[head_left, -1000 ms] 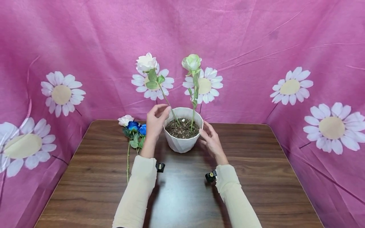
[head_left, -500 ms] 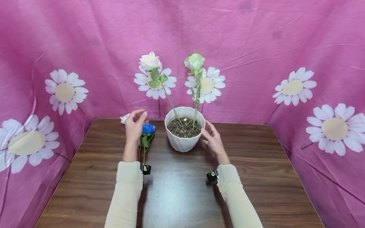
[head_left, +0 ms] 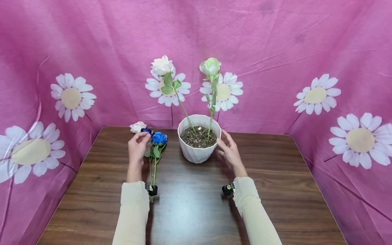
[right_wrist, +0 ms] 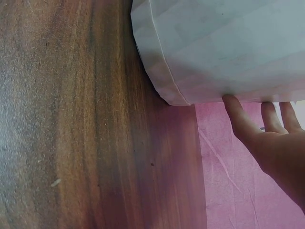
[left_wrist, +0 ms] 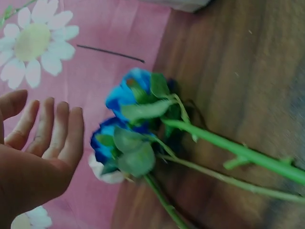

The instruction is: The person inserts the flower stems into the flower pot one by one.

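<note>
My left hand [head_left: 136, 151] is over the loose artificial roses at the left, holding nothing, its fingers loosely bent. In the left wrist view that hand [left_wrist: 35, 164] is apart from the blooms. A bright blue rose [head_left: 159, 138], a darker blue rose [head_left: 146, 130] and a white rose [head_left: 137, 127] lie with their stems toward me. My right hand [head_left: 229, 149] rests its fingertips against the right side of a white faceted pot [head_left: 197, 155], also seen in the right wrist view. In its soil [head_left: 196, 137] stand a leaning white rose [head_left: 161, 66] and a pale green rose [head_left: 210, 66].
Everything stands on a dark wood table [head_left: 275, 190]. A pink cloth [head_left: 260, 41] printed with large daisies hangs behind and at both sides. The pot is close to the table's far edge, and the white loose rose overlaps that edge in the head view.
My left hand has left the white rose's stem beside the pot and moved left and toward me, over the loose roses. The right hand stays at the pot. The head view has shifted slightly.
</note>
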A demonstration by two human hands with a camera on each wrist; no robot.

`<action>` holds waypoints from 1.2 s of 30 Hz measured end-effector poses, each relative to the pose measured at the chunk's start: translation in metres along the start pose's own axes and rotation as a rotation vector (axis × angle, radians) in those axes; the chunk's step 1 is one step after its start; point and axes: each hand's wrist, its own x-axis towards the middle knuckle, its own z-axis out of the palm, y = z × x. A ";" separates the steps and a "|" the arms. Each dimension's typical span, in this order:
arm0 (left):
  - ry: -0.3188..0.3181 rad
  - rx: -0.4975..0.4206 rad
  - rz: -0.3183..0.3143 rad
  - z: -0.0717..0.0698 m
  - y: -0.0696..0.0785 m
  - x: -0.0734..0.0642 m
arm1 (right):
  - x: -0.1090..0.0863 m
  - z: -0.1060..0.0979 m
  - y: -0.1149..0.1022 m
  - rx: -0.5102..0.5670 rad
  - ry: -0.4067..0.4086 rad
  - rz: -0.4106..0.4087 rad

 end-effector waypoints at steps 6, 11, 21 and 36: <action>0.010 0.189 -0.147 -0.016 -0.023 -0.002 | -0.001 0.002 0.000 0.018 0.004 -0.001; -0.010 0.263 -0.233 -0.025 -0.038 -0.003 | 0.000 0.002 0.000 0.020 0.005 -0.003; -0.033 0.568 -0.178 -0.031 -0.047 -0.010 | -0.001 0.003 0.000 0.003 0.008 -0.009; -0.137 0.837 -0.141 -0.039 -0.045 -0.007 | 0.000 0.003 0.000 0.005 0.007 -0.012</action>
